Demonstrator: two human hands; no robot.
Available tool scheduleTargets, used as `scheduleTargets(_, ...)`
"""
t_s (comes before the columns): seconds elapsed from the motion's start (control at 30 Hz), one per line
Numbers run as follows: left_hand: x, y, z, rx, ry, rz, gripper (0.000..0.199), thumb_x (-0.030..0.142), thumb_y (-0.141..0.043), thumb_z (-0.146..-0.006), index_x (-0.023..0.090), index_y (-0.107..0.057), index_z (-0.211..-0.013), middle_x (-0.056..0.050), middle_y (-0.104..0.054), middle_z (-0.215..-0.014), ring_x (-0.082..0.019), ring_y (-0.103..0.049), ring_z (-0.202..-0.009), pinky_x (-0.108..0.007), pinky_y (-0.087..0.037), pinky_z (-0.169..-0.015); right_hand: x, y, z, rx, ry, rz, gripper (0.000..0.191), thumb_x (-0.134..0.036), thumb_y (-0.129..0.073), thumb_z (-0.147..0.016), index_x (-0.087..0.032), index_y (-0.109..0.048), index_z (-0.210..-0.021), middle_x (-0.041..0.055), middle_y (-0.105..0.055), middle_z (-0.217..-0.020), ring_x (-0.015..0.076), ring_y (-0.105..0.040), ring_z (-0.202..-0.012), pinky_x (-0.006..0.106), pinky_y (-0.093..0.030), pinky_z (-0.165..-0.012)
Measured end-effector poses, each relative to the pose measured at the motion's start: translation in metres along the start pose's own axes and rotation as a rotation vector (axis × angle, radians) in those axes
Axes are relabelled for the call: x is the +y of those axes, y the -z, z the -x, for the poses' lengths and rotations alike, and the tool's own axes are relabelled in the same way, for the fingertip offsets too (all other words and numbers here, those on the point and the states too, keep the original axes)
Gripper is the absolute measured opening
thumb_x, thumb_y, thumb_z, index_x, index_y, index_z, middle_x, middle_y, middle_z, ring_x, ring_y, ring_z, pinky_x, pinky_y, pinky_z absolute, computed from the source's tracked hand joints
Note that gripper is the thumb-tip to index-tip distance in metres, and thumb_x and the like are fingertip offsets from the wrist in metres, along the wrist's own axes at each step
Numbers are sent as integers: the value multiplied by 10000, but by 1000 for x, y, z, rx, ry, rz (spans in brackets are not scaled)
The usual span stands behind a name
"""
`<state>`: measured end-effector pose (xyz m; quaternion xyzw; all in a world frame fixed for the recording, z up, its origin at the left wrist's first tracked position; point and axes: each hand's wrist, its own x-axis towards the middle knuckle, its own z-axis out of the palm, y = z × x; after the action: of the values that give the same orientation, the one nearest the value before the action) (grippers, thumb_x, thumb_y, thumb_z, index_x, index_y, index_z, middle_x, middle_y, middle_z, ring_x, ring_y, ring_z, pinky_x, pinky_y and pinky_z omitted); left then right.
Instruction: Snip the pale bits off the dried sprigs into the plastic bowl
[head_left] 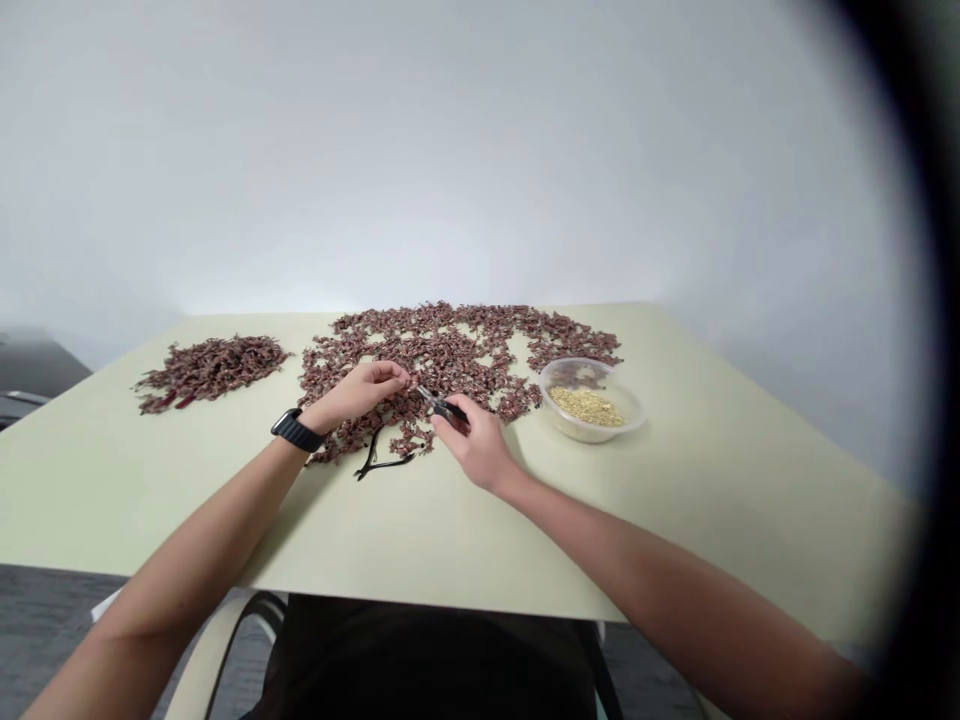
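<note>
1. Two hands at work just above the near side of the big heap. Left hand point(358, 392) has its fingers point(394, 376) pinched at the tips, on what looks like one small reddish-brown piece, too tiny to make out properly.
2. Right hand point(481, 445) is wrapped around black-handled pliers point(454, 411), and their metal tip sits just beside the left fingertips.
3. As for how far along it all is: loads of reddish-brown pieces are still loose in the big heap point(457, 350), spread under and beyond the fingers. A smaller heap point(217, 366) lies well apart, off to the left of the left fingers. Can't tell whether either lot has been worked on, so no honest count of done vs left.
4. Right of the right fingers there's a clear plastic tub point(581, 431), with plenty of gold-coloured bits point(589, 407) in it.
5. Black nippers point(367, 466) lie handles spread, just on the near side of the left fingers.
6. Everything's on a pale yellow-green tabletop point(450, 545) pushed towards a plain whitish wall point(420, 150). Grey floor point(45, 620) shows below, plus a pale chair arm point(196, 665) under the near edge, left of the fingers.
</note>
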<state>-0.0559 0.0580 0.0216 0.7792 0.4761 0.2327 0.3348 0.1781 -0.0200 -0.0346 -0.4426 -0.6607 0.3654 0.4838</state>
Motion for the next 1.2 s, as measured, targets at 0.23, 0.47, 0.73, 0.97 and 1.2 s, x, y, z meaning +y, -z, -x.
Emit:
scheduleTargets(0.23,-23,-2,6,93,15,-158,456,605,-486,-965,215,-697,-1071,-48,-738,-930,-191,-624,-779,-297,-476,-724,6,16,-11,103,-56,-67,345,-553,-594,-900,-210,-623,-888,-10,-549,-713,156,-481,-644,285,-391,-614)
scheduleTargets(0.47,-29,-2,6,185,-46,-385,371,536,-494,-975,240,-717,-952,-36,-722,-802,-198,-601,-684,-316,-429,-678,8,18,-15,121,-162,-142,389,-612,-629,-848,-224,-608,-866,-17,-505,-637,151,-455,-581,273,-372,-532)
scheduleTargets(0.73,-19,1,9,188,-217,-415,312,483,-581,-953,253,-748,-1084,-69,-739,-1114,-254,-647,-1035,-383,-480,-950,1,16,-13,99,-157,-139,399,-621,-628,-844,-223,-600,-848,-10,-528,-650,149,-462,-575,268,-371,-512)
scheduleTargets(0.97,-29,-2,3,146,-209,-333,239,410,-620,-942,233,-772,-992,-86,-748,-1096,-253,-651,-1075,-423,-473,-1044,3,16,-13,99,-136,-137,391,-606,-624,-857,-215,-609,-855,-4,-546,-668,147,-464,-575,268,-368,-518)
scheduleTargets(1.2,-49,-4,-2,259,-230,-211,231,452,-704,-898,246,-799,-938,-63,-771,-999,-245,-690,-965,-391,-519,-929,12,13,-14,93,-95,-138,372,-584,-617,-887,-213,-611,-863,-18,-545,-690,130,-450,-566,258,-372,-523)
